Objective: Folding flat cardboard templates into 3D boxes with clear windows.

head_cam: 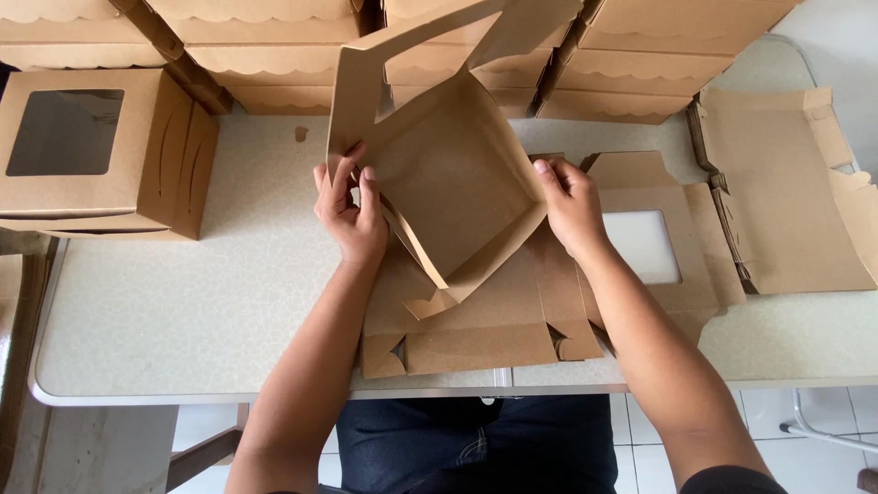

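Our left hand (350, 212) pinches the left wall of a half-folded brown box (448, 187), and our right hand (572, 203) grips its right wall; it tilts above the middle of the desk (165, 320), its windowed lid (402, 55) raised. Flat blanks (476, 338) lie beneath, reaching the near edge. The bare stretch lies left. A finished windowed box (101, 151) sits far left; stacked boxes (274, 46) line the back edge.
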